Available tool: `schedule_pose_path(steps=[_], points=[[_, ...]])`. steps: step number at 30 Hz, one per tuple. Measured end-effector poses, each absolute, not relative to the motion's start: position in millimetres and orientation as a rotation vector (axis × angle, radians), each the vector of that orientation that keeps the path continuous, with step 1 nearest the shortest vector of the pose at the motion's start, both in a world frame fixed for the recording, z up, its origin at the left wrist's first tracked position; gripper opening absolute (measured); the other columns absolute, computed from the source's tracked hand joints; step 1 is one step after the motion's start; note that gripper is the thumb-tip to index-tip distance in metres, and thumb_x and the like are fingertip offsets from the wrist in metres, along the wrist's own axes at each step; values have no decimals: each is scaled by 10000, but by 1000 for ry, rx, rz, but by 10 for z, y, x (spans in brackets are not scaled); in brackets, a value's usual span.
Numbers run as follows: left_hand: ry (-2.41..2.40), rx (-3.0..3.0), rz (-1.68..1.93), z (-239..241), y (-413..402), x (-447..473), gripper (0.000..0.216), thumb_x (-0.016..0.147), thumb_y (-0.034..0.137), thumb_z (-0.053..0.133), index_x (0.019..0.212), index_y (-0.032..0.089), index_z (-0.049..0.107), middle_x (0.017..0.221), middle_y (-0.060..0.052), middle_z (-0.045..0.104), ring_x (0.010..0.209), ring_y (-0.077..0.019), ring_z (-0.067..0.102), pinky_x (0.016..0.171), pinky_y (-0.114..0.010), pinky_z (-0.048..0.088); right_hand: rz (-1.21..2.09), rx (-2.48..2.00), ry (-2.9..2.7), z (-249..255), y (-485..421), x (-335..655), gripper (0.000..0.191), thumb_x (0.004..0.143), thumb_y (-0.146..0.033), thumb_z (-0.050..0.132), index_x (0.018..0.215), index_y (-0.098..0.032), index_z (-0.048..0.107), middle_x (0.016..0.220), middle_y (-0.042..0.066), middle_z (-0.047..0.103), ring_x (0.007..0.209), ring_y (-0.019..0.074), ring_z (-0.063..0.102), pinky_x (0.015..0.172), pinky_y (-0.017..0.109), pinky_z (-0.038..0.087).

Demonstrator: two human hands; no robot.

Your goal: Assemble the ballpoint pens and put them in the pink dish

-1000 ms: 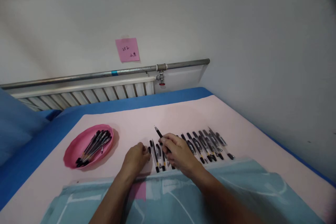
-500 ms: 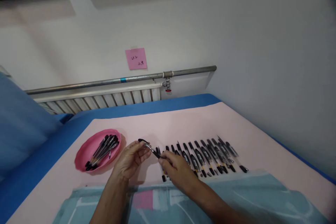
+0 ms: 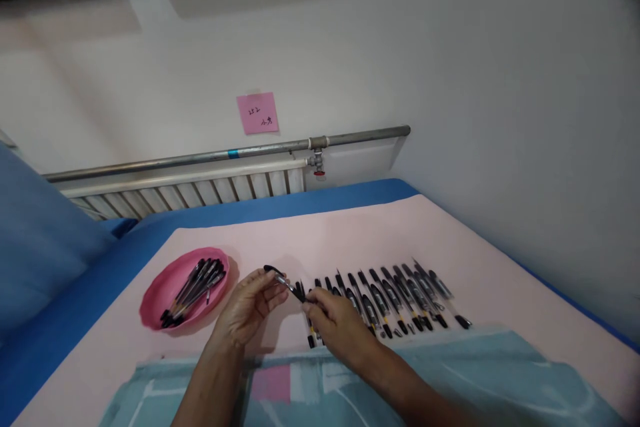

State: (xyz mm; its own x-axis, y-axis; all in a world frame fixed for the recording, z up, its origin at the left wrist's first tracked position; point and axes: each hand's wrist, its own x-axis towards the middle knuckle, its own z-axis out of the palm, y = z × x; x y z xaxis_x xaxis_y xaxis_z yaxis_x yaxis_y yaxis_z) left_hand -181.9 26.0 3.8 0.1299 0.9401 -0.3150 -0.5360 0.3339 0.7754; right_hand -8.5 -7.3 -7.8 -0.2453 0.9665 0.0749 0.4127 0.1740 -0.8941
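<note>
Over the pink table cover, a black and silver pen (image 3: pixel 285 281) is held slantwise between both hands. My left hand (image 3: pixel 253 300) pinches its upper end, with the other fingers loosely curled. The lower, black end sits between the thumb and fingers of my right hand (image 3: pixel 333 320). Beside and behind the right hand lie rows of pen parts (image 3: pixel 387 297): black caps, clear barrels and small metal tips. Part of these rows is hidden by the right hand. Left of my left hand stands a pink dish (image 3: pixel 150 300) with several black pens (image 3: pixel 195 290) in it.
The pink cover (image 3: pixel 280 233) lies on a blue tabletop (image 3: pixel 350 190) against the wall. A light blue cloth (image 3: pixel 450 380) lies along the front edge. Behind the table are a radiator (image 3: pixel 200 192) and a metal pipe (image 3: pixel 200 159). A pink note (image 3: pixel 257 113) hangs on the wall.
Both hands keep nearly the same pose on the pen. The whole view has shifted very slightly; the pen parts and the dish look unchanged.
</note>
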Motion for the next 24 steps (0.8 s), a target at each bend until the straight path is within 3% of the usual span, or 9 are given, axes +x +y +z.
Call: schedule_pose_path(steps=[8,17,24], points=[[997,714,1113,53,186,-1668,201,596,169,732,684,131,555,666,-15,651,632,-138,634,595,-250,521,930,-1340,-1803,-115,-74,-94,135,800,-232,423,863,-185,533,588,-37,502,541,100,455,500,202,277],[975,762,1103,-4,117,-1463,231,582,228,733,651,133,534,641,-13,631,624,-136,616,596,-248,491,892,-1419,-1754,-140,-55,-84,444,728,-122,433,1166,-189,458,673,-12,550,586,111,487,527,201,332],[960,822,1122,-23,127,-1432,218,585,240,724,623,139,534,578,9,596,569,-131,589,581,-260,469,954,-1429,-1681,-162,-44,-114,405,702,-109,451,1095,-187,508,565,-45,463,530,104,449,480,192,320]])
